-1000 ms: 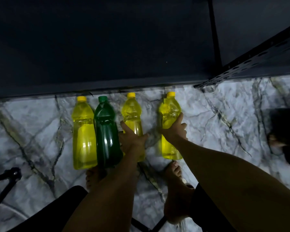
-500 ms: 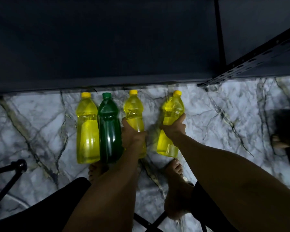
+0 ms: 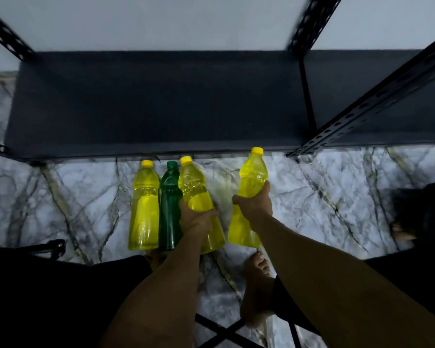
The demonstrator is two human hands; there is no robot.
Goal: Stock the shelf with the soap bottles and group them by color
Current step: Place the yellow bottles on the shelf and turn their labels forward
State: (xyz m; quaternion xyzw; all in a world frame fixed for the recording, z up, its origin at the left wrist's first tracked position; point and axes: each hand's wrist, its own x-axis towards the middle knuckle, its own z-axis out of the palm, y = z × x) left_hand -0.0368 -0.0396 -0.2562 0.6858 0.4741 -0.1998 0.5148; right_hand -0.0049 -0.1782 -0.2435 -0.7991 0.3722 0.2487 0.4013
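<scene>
Our left hand (image 3: 197,217) has its fingers curled round the middle of one yellow bottle (image 3: 199,204), and our right hand (image 3: 255,204) grips a second yellow bottle (image 3: 251,182) the same way, both held in front of the dark shelf's (image 3: 161,104) front edge. Our wrists hide parts of both bottles, and we can read no label on them. Another yellow bottle (image 3: 143,209) and a green bottle (image 3: 168,212) stand touching on the veined marble floor (image 3: 337,197), just left of our left hand.

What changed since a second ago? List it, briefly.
Both gripped yellow bottles rose off the floor toward the shelf: the right hand lifted its yellow bottle, the left hand its yellow bottle. The green bottle and leftmost yellow bottle stayed standing.
</scene>
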